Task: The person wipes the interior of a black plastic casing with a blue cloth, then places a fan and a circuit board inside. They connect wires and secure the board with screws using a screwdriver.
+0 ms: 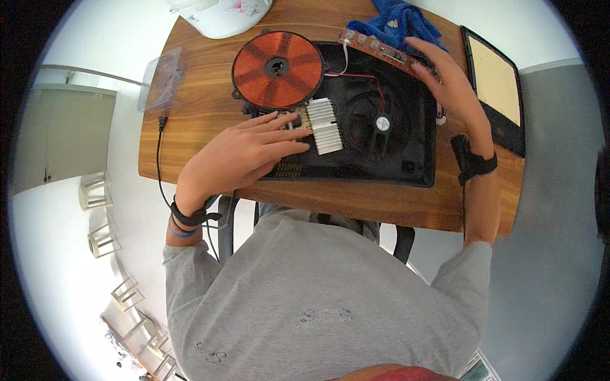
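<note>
The black plastic housing (pixel 410 152) of an induction cooker lies opened on the table, with a round copper coil (pixel 254 70) over its far left corner. My left hand (pixel 238 153) rests palm down at the housing's near left, fingers stretched over the main circuit board (pixel 304 118) beside a silver finned heatsink (pixel 325 127). At the far right, my right hand (pixel 454 92) grips the right end of a narrow control circuit board (pixel 378 49) between thumb and fingers, tilted at the housing's far edge. A white cable runs down from that board. A fan (pixel 382 124) sits inside the housing.
A blue cloth (pixel 403 25) lies behind the control board. On the left are a clear plastic box (pixel 164 79) and a black power cord (pixel 160 143) with a plug. A white flowered container (pixel 222 16) stands far left; a black-framed panel (pixel 495 82) lies right.
</note>
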### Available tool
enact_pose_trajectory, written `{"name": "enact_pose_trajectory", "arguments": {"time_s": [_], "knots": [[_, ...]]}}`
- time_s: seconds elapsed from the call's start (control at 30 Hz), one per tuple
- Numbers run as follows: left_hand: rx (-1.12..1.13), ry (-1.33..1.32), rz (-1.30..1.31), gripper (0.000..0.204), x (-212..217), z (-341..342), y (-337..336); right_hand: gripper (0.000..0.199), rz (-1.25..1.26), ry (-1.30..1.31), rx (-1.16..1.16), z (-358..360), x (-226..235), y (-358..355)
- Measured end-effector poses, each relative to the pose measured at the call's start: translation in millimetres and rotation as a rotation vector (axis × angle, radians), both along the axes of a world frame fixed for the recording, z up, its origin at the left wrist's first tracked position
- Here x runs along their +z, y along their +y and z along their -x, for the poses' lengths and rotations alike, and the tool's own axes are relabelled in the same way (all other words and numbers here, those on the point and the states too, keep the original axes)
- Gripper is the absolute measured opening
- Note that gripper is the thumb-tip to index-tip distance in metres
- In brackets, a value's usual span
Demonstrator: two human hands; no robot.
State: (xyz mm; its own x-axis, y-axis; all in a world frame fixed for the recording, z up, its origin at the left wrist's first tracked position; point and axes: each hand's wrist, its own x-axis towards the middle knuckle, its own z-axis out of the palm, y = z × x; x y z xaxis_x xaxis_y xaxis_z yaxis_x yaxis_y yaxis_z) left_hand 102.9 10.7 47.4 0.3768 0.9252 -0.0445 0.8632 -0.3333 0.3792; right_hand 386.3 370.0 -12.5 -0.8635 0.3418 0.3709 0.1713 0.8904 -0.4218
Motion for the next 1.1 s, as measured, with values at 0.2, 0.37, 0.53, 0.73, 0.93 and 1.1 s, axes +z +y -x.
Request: {"name": "enact_pose_trajectory", "arguments": {"time_s": [0.2,0.37,0.53,0.73,0.93,1.1], "knots": [[0.310,-0.410,-0.088,0.069,6.0,10.2,-14.1,0.067,0.046,-0.011,-0.359,-51.4,-46.0,26.9],[0.449,-1.078,-0.299,0.075,-26.8,43.7,-28.6,0.076,0.422,-0.170,-0.411,-46.2,-28.4,-4.0],[0.821,-0.290,-0.415,0.074,-35.5,97.0,-23.7,0.078,0.341,-0.225,-0.394,-48.5,-30.9,8.5],[1.123,0.269,-0.293,0.094,-92.4,180.4,-45.7,0.078,0.210,-0.243,-0.380,-46.5,-46.1,23.7],[1.113,0.126,-0.269,0.086,-79.2,179.6,-38.9,0.076,0.267,-0.379,-0.394,-46.8,-28.6,34.0],[1.025,-0.084,-0.257,0.064,-68.9,159.0,-23.4,0.066,0.087,-0.309,-0.293,-53.8,-47.5,44.9]]}}
